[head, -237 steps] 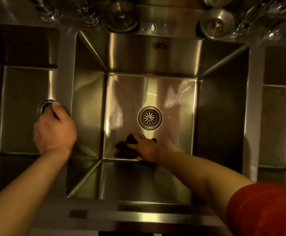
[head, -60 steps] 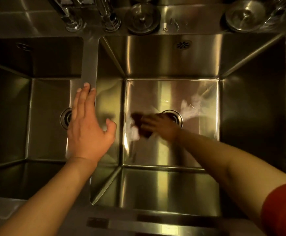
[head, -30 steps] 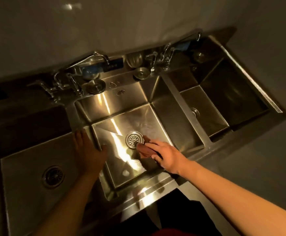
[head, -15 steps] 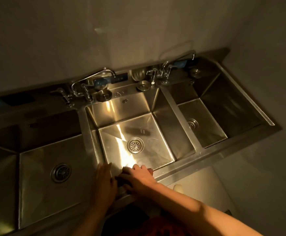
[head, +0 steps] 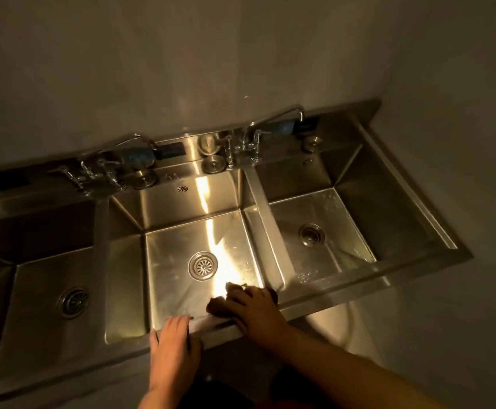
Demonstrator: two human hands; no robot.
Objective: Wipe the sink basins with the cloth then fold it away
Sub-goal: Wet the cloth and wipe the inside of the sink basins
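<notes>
A steel three-basin sink (head: 323, 302) carries a dark cloth (head: 220, 308) on its front rim.
</notes>
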